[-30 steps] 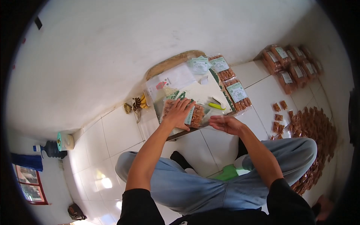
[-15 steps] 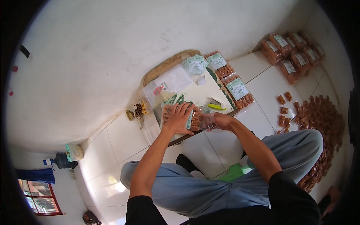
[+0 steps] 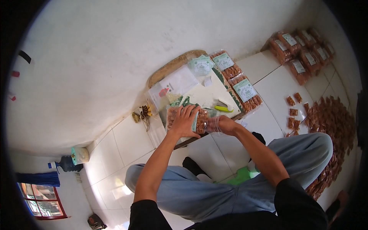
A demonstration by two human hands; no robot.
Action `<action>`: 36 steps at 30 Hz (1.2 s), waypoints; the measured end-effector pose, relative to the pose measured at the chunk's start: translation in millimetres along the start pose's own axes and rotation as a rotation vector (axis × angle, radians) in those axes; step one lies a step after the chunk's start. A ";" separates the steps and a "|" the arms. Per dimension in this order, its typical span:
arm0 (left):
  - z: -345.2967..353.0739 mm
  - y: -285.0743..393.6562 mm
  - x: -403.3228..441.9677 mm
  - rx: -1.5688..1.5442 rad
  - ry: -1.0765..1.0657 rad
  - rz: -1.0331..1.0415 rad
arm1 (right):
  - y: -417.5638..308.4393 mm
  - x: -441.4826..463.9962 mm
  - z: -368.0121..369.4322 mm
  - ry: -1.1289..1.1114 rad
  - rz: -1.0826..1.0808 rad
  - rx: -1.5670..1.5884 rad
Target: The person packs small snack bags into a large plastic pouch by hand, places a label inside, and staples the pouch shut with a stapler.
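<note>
- White floor tiles [image 3: 105,153] surround a low table [image 3: 214,92] set near a bare wall [image 3: 126,65].
- On its near edge, the snack bag [image 3: 173,114] lies flat under the left hand [image 3: 186,119], whose fingers are spread apart across it; pressing too hard could crush the brittle-looking pieces inside.
- At the bag's right end, the right hand [image 3: 226,125] seems closed on the loose clear plastic; its fingertips are partly hidden. A sharp pull could tear or stretch the film.
- Uneven tension between the hands could crease or skew the printed label [image 3: 194,123], half covered by the left hand.
- Because the bag sits so near the edge, a tug towards the body might drag it off.
- Just beyond, the green stapler [image 3: 223,108] lies near the right hand; a careless sweep could knock it into the finished bags [image 3: 250,100].
</note>
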State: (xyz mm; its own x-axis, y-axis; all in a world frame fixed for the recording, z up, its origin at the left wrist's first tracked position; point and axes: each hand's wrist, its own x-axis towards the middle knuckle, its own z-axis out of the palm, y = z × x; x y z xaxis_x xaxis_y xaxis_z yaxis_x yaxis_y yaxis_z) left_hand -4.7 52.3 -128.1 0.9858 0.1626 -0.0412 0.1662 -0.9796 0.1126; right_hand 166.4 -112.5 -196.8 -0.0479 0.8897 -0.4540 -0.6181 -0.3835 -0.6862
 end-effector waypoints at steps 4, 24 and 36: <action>1.2 -0.8 -2.6 -0.020 0.014 0.000 | 3.6 0.4 -2.0 0.197 -0.155 -0.081; 12.7 9.8 -8.6 0.020 0.123 -0.160 | -30.4 8.8 5.0 0.008 0.014 -0.198; 10.9 -27.0 -38.6 0.064 0.034 -0.264 | -59.1 -39.6 7.3 0.394 0.069 -0.103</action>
State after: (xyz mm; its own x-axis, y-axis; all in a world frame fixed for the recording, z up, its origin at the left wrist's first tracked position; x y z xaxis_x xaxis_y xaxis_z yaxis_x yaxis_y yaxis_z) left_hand -47.5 71.2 -140.3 0.9090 0.4160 -0.0277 0.4168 -0.9082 0.0391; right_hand 199.1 -123.3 -134.1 0.2302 0.7056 -0.6702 -0.5416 -0.4793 -0.6907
